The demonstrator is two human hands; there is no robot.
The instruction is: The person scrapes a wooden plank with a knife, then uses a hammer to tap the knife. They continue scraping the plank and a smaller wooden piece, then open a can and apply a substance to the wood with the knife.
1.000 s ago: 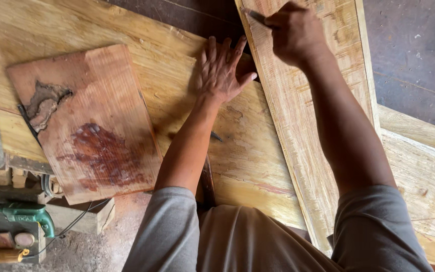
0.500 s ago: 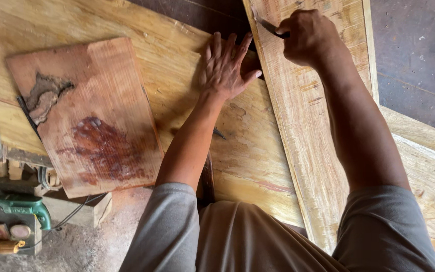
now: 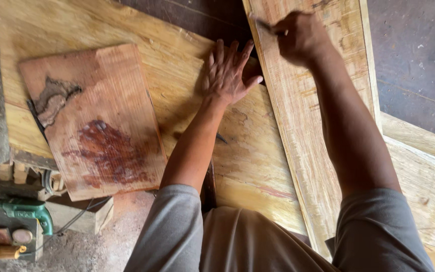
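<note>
Scrap (image 3: 99, 123) of reddish board lies left on the plywood (image 3: 177, 55), clear of the work. The left hand (image 3: 230, 73) presses flat, fingers spread, beside the plank (image 3: 313, 126); it should bear down firmly. The right hand (image 3: 300, 38), fisted on a pencil (image 3: 264, 23) at the plank's left edge, does best drawing steadily along.

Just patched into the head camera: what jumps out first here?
Two bare arms reach up the frame: the left hand lies flat, fingers spread, on a big yellow plywood sheet, and the right hand grips a pencil on the long narrow board beside it. At left lies a reddish stained board.
</note>
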